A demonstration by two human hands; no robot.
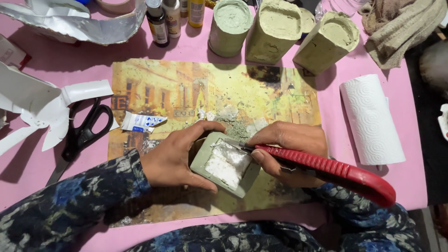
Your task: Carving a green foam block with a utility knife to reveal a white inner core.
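Covering most of the view, a pink table (382, 186) carries a yellowish printed mat (186, 88) at centre, speckled with grey-green crumbs. At the far edge stand three pale green blocks (273, 30) with hollowed tops, small bottles (158, 21) beside them to the left, crumpled foil (79, 23) at the far left. Right of the mat lies a paper towel roll (371, 119), well apart from the hands; a beige cloth (403, 25) sits in the far right corner. White cut plastic pieces (37, 105) spread at left, black scissors (81, 135) just beside them, a small white tube (140, 122) on the mat's left part. Near the mat's front edge, the left hand (175, 156) grips a green block (205, 161) with a white filling, thumb and fingers clamped on its opposite sides. Right hand (289, 149) closed around a red utility knife (336, 170), fingers wrapped on the handle, blade tip touching the block's upper edge.
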